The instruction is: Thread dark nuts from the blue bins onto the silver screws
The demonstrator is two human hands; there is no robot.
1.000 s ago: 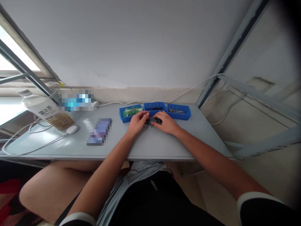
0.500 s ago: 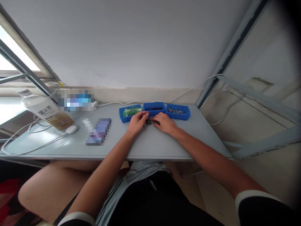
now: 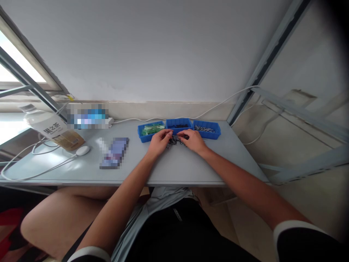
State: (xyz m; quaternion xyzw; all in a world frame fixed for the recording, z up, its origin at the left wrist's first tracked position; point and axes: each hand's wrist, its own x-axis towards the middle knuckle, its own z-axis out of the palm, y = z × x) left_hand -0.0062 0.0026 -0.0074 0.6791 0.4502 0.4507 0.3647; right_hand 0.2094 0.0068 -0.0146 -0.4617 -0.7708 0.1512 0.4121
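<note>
My left hand point(image 3: 160, 141) rests on the table with thumb and fingers pinched together. Whatever is between its fingertips is too small to make out. Across from it, my right hand point(image 3: 194, 140) has its fingers curled over a small black piece, partly hidden by the fingers. Between and under both hands lies a little heap of small black and metallic parts point(image 3: 173, 141). Just behind the hands stand three blue bins: one with green-and-clear packets point(image 3: 152, 128), one with small dark pieces point(image 3: 180, 126), and one with thin metal pins or screws point(image 3: 204, 129).
The grey table point(image 3: 136, 169) meets a wall behind. On the left are a tilted drink bottle point(image 3: 53, 127), a round white charger point(image 3: 83, 150) with cable, and a blurred-out phone-like object point(image 3: 115, 153). A white cable point(image 3: 212, 110) runs along the back. Metal posts flank the table.
My right hand has shifted slightly right, and the gap between the hands is a bit wider. More of the dark parts shows between them. The left hand has hardly moved.
</note>
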